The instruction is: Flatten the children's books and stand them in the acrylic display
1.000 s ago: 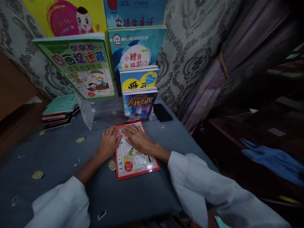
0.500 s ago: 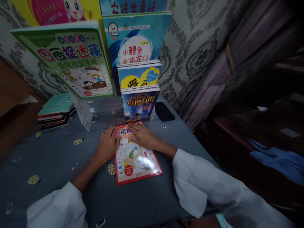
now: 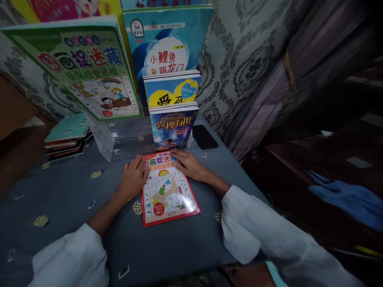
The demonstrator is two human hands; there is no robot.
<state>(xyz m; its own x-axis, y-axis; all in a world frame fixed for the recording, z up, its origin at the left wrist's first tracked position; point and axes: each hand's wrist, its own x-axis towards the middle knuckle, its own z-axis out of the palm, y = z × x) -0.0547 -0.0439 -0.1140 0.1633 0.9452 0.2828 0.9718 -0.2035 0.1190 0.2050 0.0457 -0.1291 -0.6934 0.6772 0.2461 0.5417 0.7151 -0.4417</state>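
Note:
A red-bordered picture book with colourful Chinese lettering lies flat, cover up, on the dark grey-blue tablecloth. Along its upper left edge rests my left hand, fingers stretched out and pointing away from me. My right hand lies flat over the upper right corner, its fingertips covering the end of the title. Neither hand is wrapped around anything. Just beyond the book, a clear acrylic stand holds upright books in tiers, with a dark blue paperback in front and a green picture book at the left.
A black phone lies right of the stand. Several stacked books sit at the table's left. Patterned wallpaper and a tied purple curtain rise behind. Past the table's right edge, blue cloth lies in a dark area.
My right hand has slid right across the cover, uncovering more of the title. My left hand stays at the left edge. The view has shifted slightly.

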